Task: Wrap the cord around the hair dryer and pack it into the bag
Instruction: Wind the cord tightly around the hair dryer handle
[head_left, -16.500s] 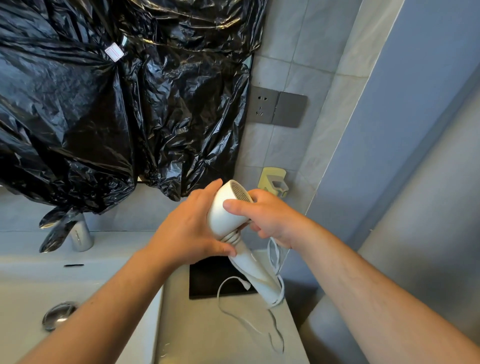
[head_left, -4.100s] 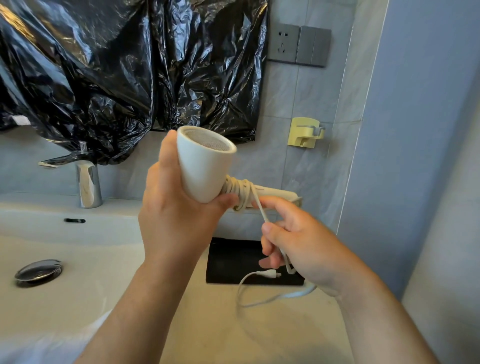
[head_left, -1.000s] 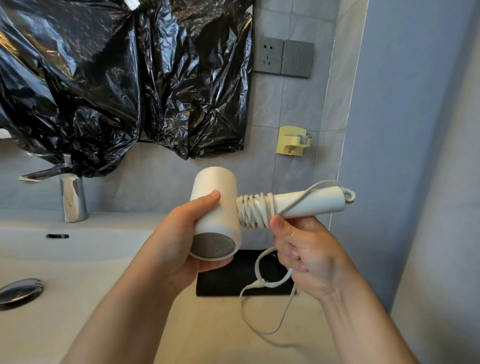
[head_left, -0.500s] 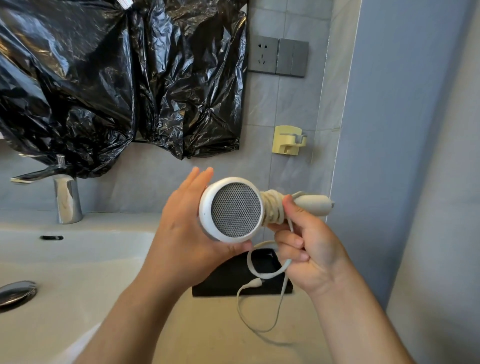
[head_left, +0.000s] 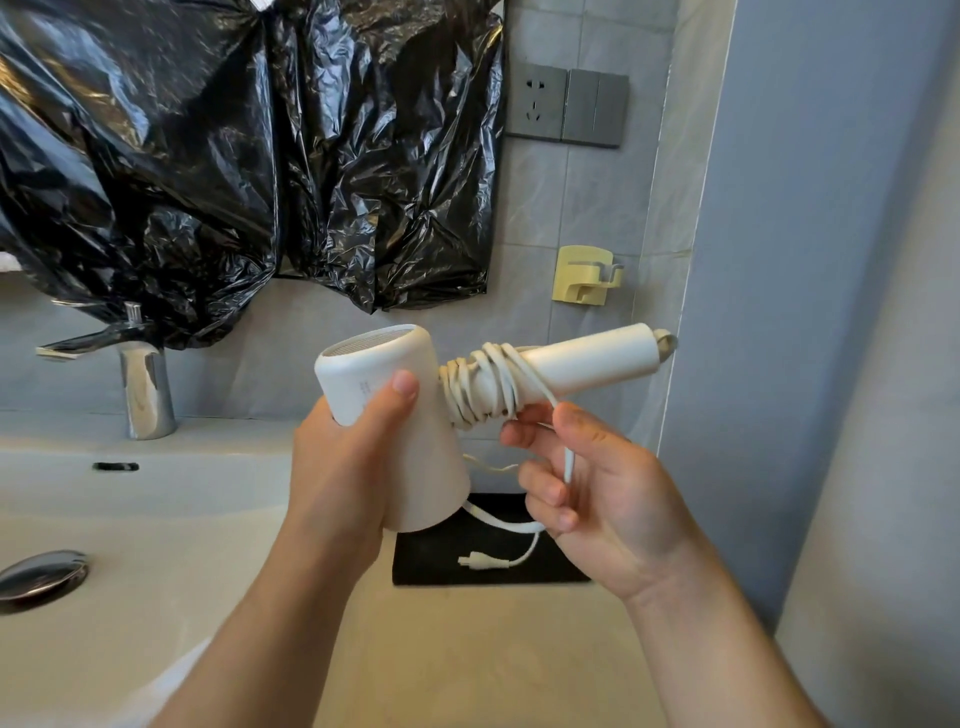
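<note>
I hold a white hair dryer (head_left: 415, 415) in front of me above the counter. My left hand (head_left: 343, 467) grips its barrel, mesh end up and to the left. The handle (head_left: 592, 358) points right. Several turns of the white cord (head_left: 483, 384) are wound around the handle's base. My right hand (head_left: 597, 493) is closed on the loose part of the cord just below the coils. The remaining cord hangs down in a short loop, and its plug (head_left: 478, 562) dangles over a black bag (head_left: 550, 566) lying flat on the counter by the wall.
A white sink basin (head_left: 130, 525) with a chrome drain plug (head_left: 41, 577) and a chrome tap (head_left: 140, 384) lies to the left. Black plastic sheeting (head_left: 234, 156) covers the wall above. A grey socket panel (head_left: 566, 106) and a yellow wall hook (head_left: 584, 275) sit on the tiles. A blue-grey wall (head_left: 810, 260) closes off the right.
The dryer has turned in my left hand: its mesh end, facing me half a second ago, now points up and left, and the handle is in full view. The loose cord is shorter.
</note>
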